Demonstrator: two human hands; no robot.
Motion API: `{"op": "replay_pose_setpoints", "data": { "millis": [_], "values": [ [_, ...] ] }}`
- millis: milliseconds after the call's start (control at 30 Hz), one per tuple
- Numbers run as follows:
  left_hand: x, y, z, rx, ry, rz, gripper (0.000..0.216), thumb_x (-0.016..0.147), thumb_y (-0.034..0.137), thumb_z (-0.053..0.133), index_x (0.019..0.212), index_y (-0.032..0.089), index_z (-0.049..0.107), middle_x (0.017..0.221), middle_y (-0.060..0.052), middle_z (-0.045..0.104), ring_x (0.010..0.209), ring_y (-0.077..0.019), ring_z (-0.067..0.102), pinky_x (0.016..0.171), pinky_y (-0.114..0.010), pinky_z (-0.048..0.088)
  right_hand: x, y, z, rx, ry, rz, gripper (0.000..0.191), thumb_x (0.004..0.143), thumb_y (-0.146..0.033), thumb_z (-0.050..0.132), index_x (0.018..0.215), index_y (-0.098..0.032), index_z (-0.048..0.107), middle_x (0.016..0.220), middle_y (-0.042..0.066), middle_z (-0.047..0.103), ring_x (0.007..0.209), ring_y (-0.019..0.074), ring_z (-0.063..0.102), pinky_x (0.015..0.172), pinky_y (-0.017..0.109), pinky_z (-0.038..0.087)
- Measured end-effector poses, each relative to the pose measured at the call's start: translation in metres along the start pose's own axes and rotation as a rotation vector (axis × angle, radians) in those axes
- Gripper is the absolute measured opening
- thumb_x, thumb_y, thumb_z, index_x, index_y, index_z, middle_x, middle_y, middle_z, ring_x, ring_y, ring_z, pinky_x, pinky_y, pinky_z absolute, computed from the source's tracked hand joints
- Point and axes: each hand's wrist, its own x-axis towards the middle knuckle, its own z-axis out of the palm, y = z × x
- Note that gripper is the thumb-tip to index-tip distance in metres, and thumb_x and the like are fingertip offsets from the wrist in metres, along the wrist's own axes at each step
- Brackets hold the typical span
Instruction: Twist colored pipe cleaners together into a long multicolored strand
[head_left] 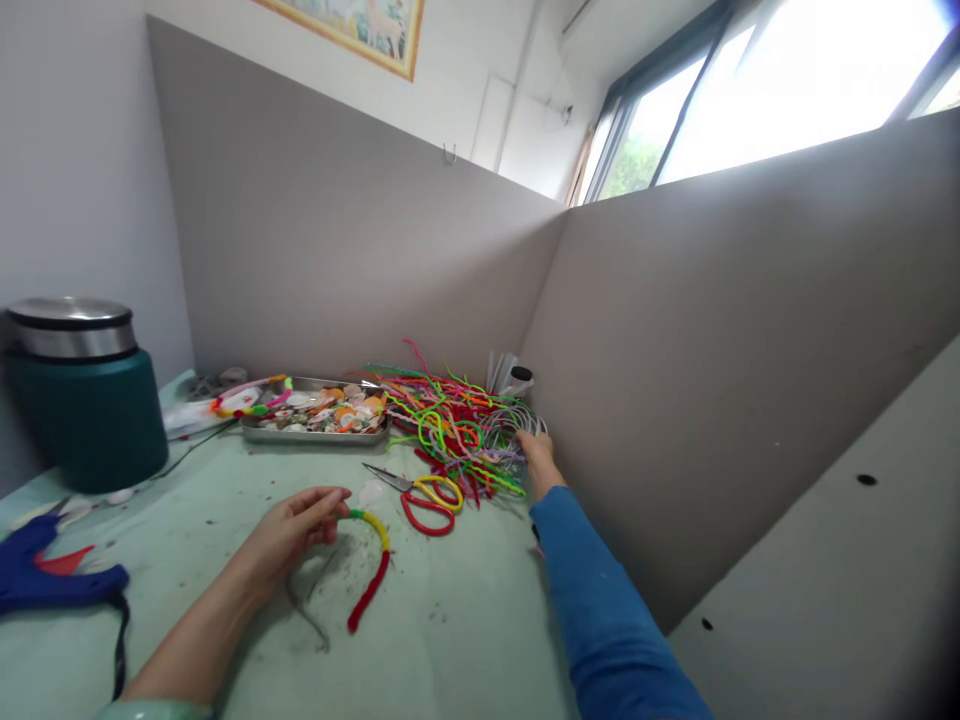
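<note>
My left hand (304, 525) pinches the top of a headband (386, 540) above the table. One side of the headband is wrapped in green, yellow and red pipe cleaner; the other side is thin, bare and grey. At the right, my right hand (536, 455) reaches into the edge of a heap of colourful pipe cleaners (450, 425), its fingers curled at some grey loops (510, 425). What lies between those fingers is hard to make out. Scissors (431, 497) with red and yellow handles rest between my hands, blades pointing left.
Behind my left hand stands a metal tray (315, 437) of small round pieces, with a colourful wrapped headband (251, 395) at its left end. A blue glue gun (56, 575) and a large teal flask (86, 400) are at left. Grey partitions (360, 230) enclose the table.
</note>
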Motion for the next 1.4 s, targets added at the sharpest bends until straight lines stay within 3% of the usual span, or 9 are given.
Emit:
{"op": "replay_pose_setpoints", "data": {
  "millis": [167, 400, 567, 733, 933, 1067, 1133, 1300, 1400],
  "values": [
    [0.001, -0.002, -0.002, 0.043, 0.001, 0.008, 0.040, 0.066, 0.040, 0.068, 0.095, 0.013, 0.062, 0.078, -0.004, 0.061, 0.059, -0.0087, 0.052, 0.056, -0.021, 0.046, 0.000, -0.002, 0.000, 0.004, 0.010, -0.008, 0.031, 0.060, -0.023, 0.055, 0.088, -0.012, 0.060, 0.071, 0.006, 0.063, 0.062, 0.0171, 0.057, 0.053, 0.024, 0.042],
    [0.002, -0.004, -0.003, 0.090, 0.015, 0.012, 0.044, 0.065, 0.043, 0.068, 0.096, 0.012, 0.061, 0.080, -0.006, 0.061, 0.059, -0.0094, 0.051, 0.056, -0.022, 0.046, 0.025, -0.011, -0.017, 0.025, 0.200, -0.099, 0.041, 0.063, -0.024, 0.052, 0.101, -0.010, 0.054, 0.084, 0.009, 0.065, 0.069, 0.0164, 0.059, 0.058, 0.022, 0.044],
    [0.004, -0.003, -0.005, 0.196, 0.059, 0.071, 0.046, 0.063, 0.046, 0.066, 0.094, 0.012, 0.061, 0.077, -0.005, 0.062, 0.055, -0.0090, 0.049, 0.054, -0.023, 0.043, 0.024, -0.015, -0.021, -0.280, 0.132, -0.016, 0.034, 0.070, -0.024, 0.051, 0.101, -0.011, 0.054, 0.080, 0.009, 0.065, 0.071, 0.0186, 0.062, 0.061, 0.025, 0.047],
    [0.011, -0.005, -0.011, 0.524, 0.221, 0.186, 0.040, 0.066, 0.050, 0.058, 0.082, 0.013, 0.062, 0.069, -0.004, 0.063, 0.051, -0.0110, 0.048, 0.051, -0.023, 0.038, 0.006, -0.018, -0.025, -0.483, 0.108, 0.021, 0.044, 0.066, -0.024, 0.063, 0.103, -0.004, 0.052, 0.095, 0.024, 0.060, 0.091, 0.0320, 0.058, 0.076, 0.039, 0.045],
    [0.007, -0.008, -0.012, 1.192, 0.453, 0.265, 0.026, 0.076, 0.035, 0.046, 0.086, 0.022, 0.066, 0.086, -0.003, 0.067, 0.076, -0.0176, 0.057, 0.064, -0.026, 0.038, -0.021, -0.034, -0.036, -0.797, 0.169, -0.276, 0.043, 0.073, -0.032, 0.058, 0.104, -0.003, 0.052, 0.105, 0.026, 0.052, 0.103, 0.0356, 0.048, 0.079, 0.044, 0.041],
    [0.001, -0.012, -0.006, 1.458, 0.436, 0.315, 0.026, 0.077, 0.037, 0.048, 0.085, 0.020, 0.066, 0.088, -0.007, 0.064, 0.091, -0.0222, 0.052, 0.072, -0.029, 0.038, -0.049, -0.066, -0.034, -0.607, 0.181, -0.584, 0.034, 0.077, -0.029, 0.053, 0.102, -0.007, 0.055, 0.109, 0.022, 0.052, 0.105, 0.0324, 0.045, 0.084, 0.044, 0.037],
    [0.000, -0.015, -0.005, 1.535, 0.411, 0.305, 0.028, 0.075, 0.040, 0.051, 0.085, 0.019, 0.066, 0.087, -0.008, 0.063, 0.089, -0.0225, 0.051, 0.073, -0.030, 0.037, -0.077, -0.084, -0.021, -0.415, 0.034, -0.768, 0.027, 0.081, -0.027, 0.048, 0.100, -0.011, 0.058, 0.103, 0.016, 0.056, 0.100, 0.0258, 0.049, 0.086, 0.039, 0.037],
    [0.000, -0.019, -0.007, 1.595, 0.404, 0.280, 0.020, 0.076, 0.028, 0.048, 0.083, 0.020, 0.066, 0.085, -0.006, 0.062, 0.087, -0.0209, 0.052, 0.072, -0.030, 0.036, -0.171, -0.099, 0.040, -0.190, -0.795, -1.007, 0.020, 0.084, -0.027, 0.047, 0.094, -0.020, 0.062, 0.090, 0.005, 0.062, 0.082, 0.0154, 0.055, 0.074, 0.026, 0.041],
    [0.001, -0.020, -0.009, 1.588, 0.404, 0.280, 0.019, 0.077, 0.024, 0.047, 0.080, 0.020, 0.066, 0.083, -0.006, 0.062, 0.084, -0.0199, 0.053, 0.070, -0.029, 0.036, -0.209, -0.088, 0.071, -0.274, -0.897, -1.019, 0.017, 0.081, -0.026, 0.052, 0.093, -0.019, 0.063, 0.090, 0.006, 0.061, 0.088, 0.0172, 0.053, 0.078, 0.028, 0.039]
  ]
}}
